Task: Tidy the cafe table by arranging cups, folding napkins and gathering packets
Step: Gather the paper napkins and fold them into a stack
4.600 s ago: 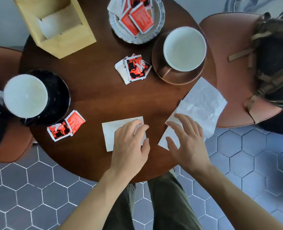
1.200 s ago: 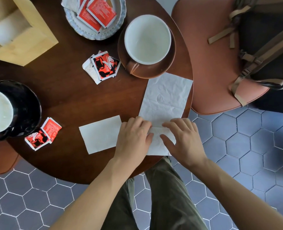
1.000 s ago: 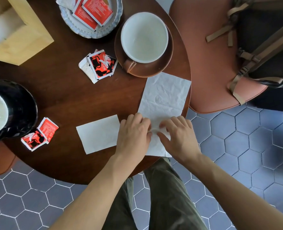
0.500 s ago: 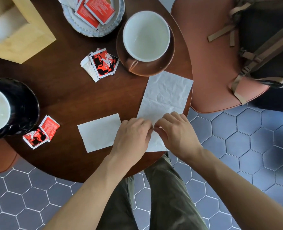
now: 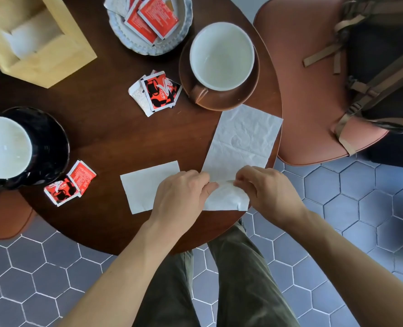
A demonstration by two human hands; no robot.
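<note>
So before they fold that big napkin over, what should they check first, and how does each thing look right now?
1. Both hands on the near edge: ok. The left hand and right hand pinch the lifted edge of the big napkin.
2. Far half lying flat: ok, though creased.
3. Napkin fully on the table: not ok, its right side reaches the rim.
4. Clear of the brown saucer: cannot tell, its far corner lies right at the saucer.
5. Folded napkin out of the way: ok, beside the left hand.
</note>
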